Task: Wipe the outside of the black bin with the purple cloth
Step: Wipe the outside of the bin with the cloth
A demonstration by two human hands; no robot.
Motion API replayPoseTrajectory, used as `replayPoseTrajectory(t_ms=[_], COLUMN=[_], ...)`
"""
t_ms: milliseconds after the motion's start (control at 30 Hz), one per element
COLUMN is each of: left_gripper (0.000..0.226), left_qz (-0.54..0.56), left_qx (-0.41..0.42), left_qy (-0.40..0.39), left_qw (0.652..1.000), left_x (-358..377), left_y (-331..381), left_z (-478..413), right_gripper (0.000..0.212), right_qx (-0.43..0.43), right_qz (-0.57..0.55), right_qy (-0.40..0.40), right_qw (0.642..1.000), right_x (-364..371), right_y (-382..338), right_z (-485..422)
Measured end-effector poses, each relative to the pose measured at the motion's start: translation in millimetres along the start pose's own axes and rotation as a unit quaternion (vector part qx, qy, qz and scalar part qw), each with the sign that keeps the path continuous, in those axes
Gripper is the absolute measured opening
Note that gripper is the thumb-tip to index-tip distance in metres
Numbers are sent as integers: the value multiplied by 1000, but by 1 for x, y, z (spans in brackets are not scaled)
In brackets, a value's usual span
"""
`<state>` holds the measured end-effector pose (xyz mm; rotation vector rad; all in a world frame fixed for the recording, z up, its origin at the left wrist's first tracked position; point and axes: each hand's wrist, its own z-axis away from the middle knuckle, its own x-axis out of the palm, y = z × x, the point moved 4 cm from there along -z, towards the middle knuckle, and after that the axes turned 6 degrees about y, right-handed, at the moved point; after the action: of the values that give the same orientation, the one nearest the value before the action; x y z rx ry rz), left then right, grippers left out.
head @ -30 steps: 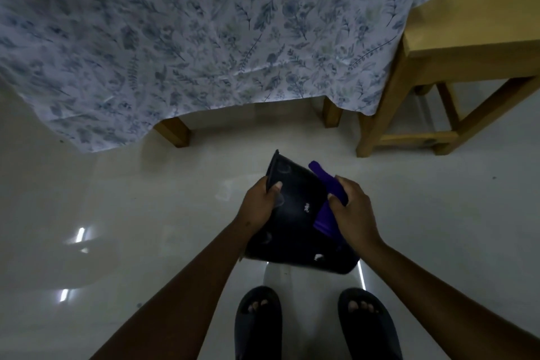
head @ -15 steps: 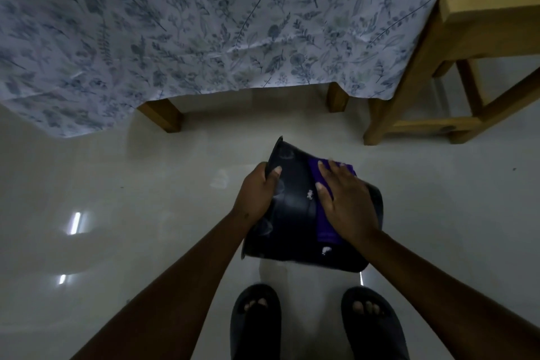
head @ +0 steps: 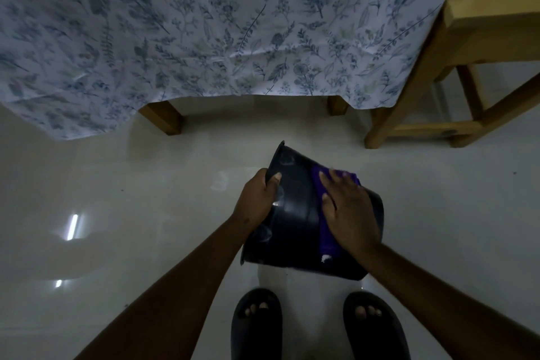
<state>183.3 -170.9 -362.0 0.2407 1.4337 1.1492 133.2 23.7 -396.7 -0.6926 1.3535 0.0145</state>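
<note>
The black bin (head: 295,213) is held tilted above the pale floor, its open mouth turned away from me and its base toward my feet. My left hand (head: 258,199) grips the bin's rim on the left, thumb on the outer wall. My right hand (head: 347,210) lies flat, fingers spread, pressing the purple cloth (head: 327,240) against the bin's outer side on the right. The cloth shows beyond my fingertips and below my palm; its middle is hidden under the hand.
A table draped in a blue floral cloth (head: 204,38) stands ahead, with wooden legs (head: 163,117) showing. A wooden chair (head: 467,73) is at the right. My two feet in dark sandals (head: 257,324) stand on the glossy floor (head: 117,228) below the bin.
My right hand has flattened from a grip onto the cloth and slid along the bin's side. The view has moved closer to the table. My left hand keeps its hold.
</note>
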Motion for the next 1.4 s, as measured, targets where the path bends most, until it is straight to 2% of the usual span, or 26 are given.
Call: replayPoseTrajectory(t_ms=[133, 200, 300, 367, 467, 533, 600, 667, 733, 800, 900, 967, 1067, 1133, 1200, 1300, 1400], left_gripper=[23, 23, 25, 28, 29, 30, 30, 30, 29, 26, 28, 32, 31, 31, 29, 26, 27], left_qz=[5, 9, 18, 14, 5, 4, -3, -3, 5, 10, -4, -16, -22, -19, -11, -11, -29], left_qx=[0, 0, 1, 1, -2, 2, 4, 7, 4, -5, -9, -4, -8, -7, -7, -3, 1], left_qy=[-5, -8, -6, 7, 19, 13, 10, 7, 1, -14, -10, 1, 8, 4, -5, -12, -5], left_qw=[1000, 1000, 1000, 1000, 1000, 1000, 1000, 1000, 1000, 1000, 1000, 1000, 1000, 1000, 1000, 1000, 1000], left_x=[0, 0, 1, 2, 1, 0, 0, 0, -1, 0, -1, -2, -2, -1, -2, -3, -3], left_y=[-4, -7, -9, -10, -10, -10, -12, -14, -13, -10, -7, -7, -10, -10, -10, -7, -6], left_z=[1, 3, 5, 7, 8, 5, 3, 4, 6, 5, 6, 7, 5, 2, 2, 5, 7], right_gripper=[59, 58, 53, 48, 47, 55, 59, 61, 58, 54, 50, 50, 55, 59, 61, 57, 58], right_qx=[-125, -129, -58, 26, 109, 71, -10, -66, -71, -40, 92, 126, 5, -70, -82, -35, 79], right_qz=[69, 54, 20, -28, -80, -22, 39, 47, 18, -4, -111, -109, -4, 35, 25, -16, -129], right_qy=[-4, -2, 12, -6, -26, 9, -4, -13, -15, -11, -111, -128, -35, -32, -38, -30, -117], right_qw=[990, 990, 998, 999, 990, 997, 999, 997, 997, 999, 983, 978, 999, 996, 996, 999, 982], right_x=[16, 17, 6, -4, -7, -4, 8, 15, 12, 9, 7, 7, 4, 9, 11, 11, 16], right_y=[-20, -23, -21, -7, 9, 3, -18, -33, -34, -25, 2, 7, -19, -38, -42, -29, -2], right_z=[79, 74, 21, -22, -35, -6, 40, 67, 48, 5, -56, -53, 5, 49, 52, -3, -59])
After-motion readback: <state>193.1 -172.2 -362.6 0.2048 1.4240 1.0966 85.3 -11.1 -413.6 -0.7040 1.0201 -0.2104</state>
